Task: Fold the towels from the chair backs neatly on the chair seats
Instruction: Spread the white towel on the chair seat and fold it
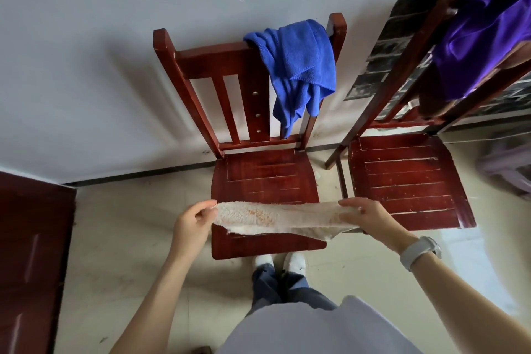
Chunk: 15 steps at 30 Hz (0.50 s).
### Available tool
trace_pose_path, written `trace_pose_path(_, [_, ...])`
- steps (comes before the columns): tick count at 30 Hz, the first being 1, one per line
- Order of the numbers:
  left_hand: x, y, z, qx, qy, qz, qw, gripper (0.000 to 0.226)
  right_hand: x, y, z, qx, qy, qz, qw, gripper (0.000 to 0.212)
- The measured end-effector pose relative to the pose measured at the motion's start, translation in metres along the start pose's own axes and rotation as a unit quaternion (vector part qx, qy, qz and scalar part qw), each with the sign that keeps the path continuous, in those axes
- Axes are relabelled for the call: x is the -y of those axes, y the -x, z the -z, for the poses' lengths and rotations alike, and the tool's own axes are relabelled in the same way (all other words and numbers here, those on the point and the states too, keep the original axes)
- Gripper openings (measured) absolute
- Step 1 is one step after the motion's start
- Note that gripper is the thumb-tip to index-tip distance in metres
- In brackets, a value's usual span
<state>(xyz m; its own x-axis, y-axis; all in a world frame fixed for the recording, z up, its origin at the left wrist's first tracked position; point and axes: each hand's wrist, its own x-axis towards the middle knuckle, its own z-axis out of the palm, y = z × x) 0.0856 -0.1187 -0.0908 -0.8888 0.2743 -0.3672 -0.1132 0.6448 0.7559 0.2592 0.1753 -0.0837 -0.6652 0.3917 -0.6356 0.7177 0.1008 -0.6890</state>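
A cream towel (275, 217) stretches taut between two hands — left hand (193, 224) pinching one end, right hand (366, 217) gripping the other. Its long axis runs hand to hand, just above the front of the chair seat (267, 175) — both hands equally near.

Stained white towel (275, 217) stretched flat above chair seat (267, 175).
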Motion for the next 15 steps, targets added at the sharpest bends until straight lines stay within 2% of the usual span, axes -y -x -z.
trace_pose_path(2, [0.014,0.006,0.001,0.058,-0.104,-0.004,0.993,0.034,-0.009,0.004,-0.004,0.053,0.155,0.005,0.986,0.018])
trace_pose_path(3, [0.021,0.011,-0.001,0.089,-0.157,-0.014,0.984,0.034,-0.016,0.007,-0.007,0.079,0.231,-0.004,0.97,0.019])
trace_pose_path(4, [0.028,0.016,-0.003,0.112,-0.187,-0.023,0.976,0.028,-0.024,0.009,-0.011,0.092,0.295,-0.003,0.951,0.02])
trace_pose_path(6, [0.041,0.026,-0.006,0.116,-0.197,-0.035,0.973,0.011,-0.04,0.015,-0.017,0.091,0.354,0.02,0.931,0.019])
trace_pose_path(8, [0.053,0.033,-0.008,0.092,-0.148,-0.017,0.985,0.011,-0.049,0.02,-0.023,0.066,0.354,0.048,0.932,0.018])
trace_pose_path(10, [0.06,0.037,-0.011,0.076,-0.081,0.015,0.994,0.011,-0.052,0.022,-0.03,0.007,0.289,0.043,0.956,0.013])
trace_pose_path(12, [0.064,0.036,-0.015,0.045,-0.064,0.017,0.997,0.015,-0.052,0.018,-0.037,-0.068,0.232,0.053,0.969,0.008])
trace_pose_path(15, [0.063,0.018,-0.021,-0.023,-0.061,-0.008,0.998,0.014,-0.048,-0.004,-0.044,-0.13,0.21,0.084,0.965,0.01])
